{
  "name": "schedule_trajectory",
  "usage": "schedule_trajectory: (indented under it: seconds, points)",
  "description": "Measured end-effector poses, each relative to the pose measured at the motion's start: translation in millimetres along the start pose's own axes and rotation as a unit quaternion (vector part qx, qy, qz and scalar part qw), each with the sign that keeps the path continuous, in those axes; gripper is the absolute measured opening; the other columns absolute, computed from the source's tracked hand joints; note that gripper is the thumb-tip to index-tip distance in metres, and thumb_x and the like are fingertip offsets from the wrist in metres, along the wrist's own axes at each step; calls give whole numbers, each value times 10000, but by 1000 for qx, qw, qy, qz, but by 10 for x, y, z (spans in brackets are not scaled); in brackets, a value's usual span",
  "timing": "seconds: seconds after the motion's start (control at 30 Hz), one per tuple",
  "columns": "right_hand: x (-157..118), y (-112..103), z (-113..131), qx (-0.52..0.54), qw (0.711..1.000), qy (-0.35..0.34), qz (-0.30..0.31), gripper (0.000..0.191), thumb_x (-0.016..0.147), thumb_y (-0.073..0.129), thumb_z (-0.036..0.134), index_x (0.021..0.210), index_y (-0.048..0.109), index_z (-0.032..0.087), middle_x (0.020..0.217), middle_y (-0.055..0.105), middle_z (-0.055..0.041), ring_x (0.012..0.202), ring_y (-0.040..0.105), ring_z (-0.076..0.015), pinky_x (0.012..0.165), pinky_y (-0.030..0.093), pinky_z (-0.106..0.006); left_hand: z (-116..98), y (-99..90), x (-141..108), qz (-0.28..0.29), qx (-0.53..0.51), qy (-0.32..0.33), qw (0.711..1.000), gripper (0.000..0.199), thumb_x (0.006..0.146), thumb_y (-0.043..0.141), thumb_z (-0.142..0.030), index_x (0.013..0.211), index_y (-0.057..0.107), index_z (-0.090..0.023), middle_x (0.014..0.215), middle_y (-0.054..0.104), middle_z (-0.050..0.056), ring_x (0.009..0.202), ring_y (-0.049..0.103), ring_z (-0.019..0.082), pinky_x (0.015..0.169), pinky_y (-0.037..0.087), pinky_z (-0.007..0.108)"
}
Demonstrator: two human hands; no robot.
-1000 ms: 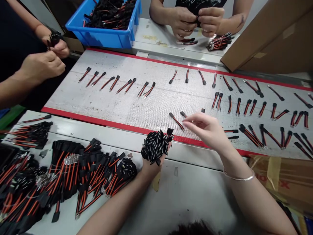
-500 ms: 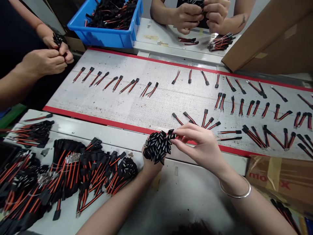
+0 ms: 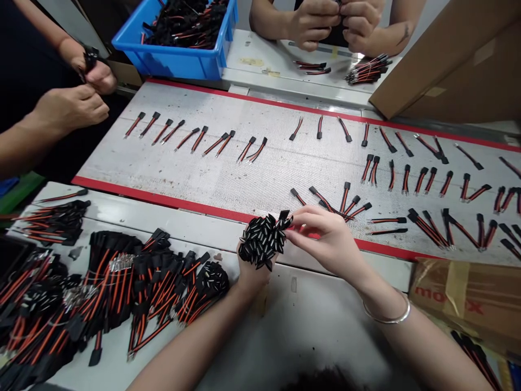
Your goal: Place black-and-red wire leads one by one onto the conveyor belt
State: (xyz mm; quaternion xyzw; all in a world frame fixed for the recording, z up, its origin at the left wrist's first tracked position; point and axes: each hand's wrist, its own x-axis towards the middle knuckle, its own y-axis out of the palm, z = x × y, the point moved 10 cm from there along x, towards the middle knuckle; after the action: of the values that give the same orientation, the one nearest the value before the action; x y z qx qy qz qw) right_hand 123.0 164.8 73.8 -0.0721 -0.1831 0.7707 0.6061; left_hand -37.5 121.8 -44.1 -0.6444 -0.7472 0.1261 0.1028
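Observation:
A thick bundle of wires with black connector ends [image 3: 260,241] stands upright in my left hand [image 3: 254,274], whose fingers are mostly hidden beneath it. My right hand [image 3: 328,236] pinches a black connector at the bundle's right edge between thumb and fingertips. Beyond my hands, red-and-black wires with black ends [image 3: 345,198] lie on a pale conveyor belt [image 3: 183,174] with red edges. Piled on the white table to the left are many more wire bundles [image 3: 158,282].
A blue bin [image 3: 183,62] full of wires stands at the back. One person's hands [image 3: 77,106] work at the left, another's [image 3: 325,24] across the belt. Cardboard boxes stand at upper right [image 3: 456,70] and lower right [image 3: 468,298].
The wires on the belt have shifted slightly right. My right hand has moved a little left, still at the bundle's edge. The other people's hands have changed position.

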Motion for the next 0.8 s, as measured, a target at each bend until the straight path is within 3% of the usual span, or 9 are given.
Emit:
schedule_trajectory:
  seconds: [0.17, 0.37, 0.47, 0.67, 0.8]
  points:
    - [4, 8, -249, 113, 989, 93, -32, 253, 811, 807, 354, 717, 661, 171, 748, 631, -19, 661, 604, -121, 544, 574, -254, -202, -47, 58, 21, -52, -22, 998, 269, 746, 814, -459, 929, 806, -262, 1075, 806, 75, 1159, 705, 346, 1133, 485, 505]
    - [17, -16, -295, 147, 982, 113, -25, 328, 770, 852, 414, 705, 656, 159, 721, 632, -16, 622, 628, -120, 543, 595, -261, -388, 4, 110, -27, -161, -30, 986, 221, 826, 755, -384, 947, 804, -206, 1022, 810, 78, 1020, 758, 296, 1049, 565, 475]
    - [27, -92, -189, 90, 993, 67, -33, 278, 807, 830, 361, 703, 656, 172, 731, 613, -13, 656, 623, -126, 537, 580, -251, -310, 35, 91, -48, -234, -49, 970, 232, 796, 786, -367, 944, 798, -189, 1008, 812, 76, 1006, 762, 289, 1029, 581, 456]
    - [-55, -152, 355, -67, 987, -135, -50, 167, 883, 712, 130, 764, 620, 203, 760, 604, -3, 650, 583, -110, 570, 559, -253, -248, 7, 61, -64, -228, -75, 969, 242, 766, 821, -341, 952, 803, -186, 1039, 809, 80, 1028, 753, 288, 1044, 568, 455]
    - [-110, -135, 490, -113, 978, -166, -46, 170, 890, 669, 87, 800, 610, 217, 776, 610, -6, 663, 589, -119, 579, 551, -265, -322, -3, 77, -57, -227, -75, 969, 183, 768, 820, -315, 906, 807, -195, 1003, 814, 62, 994, 760, 275, 1025, 579, 443]
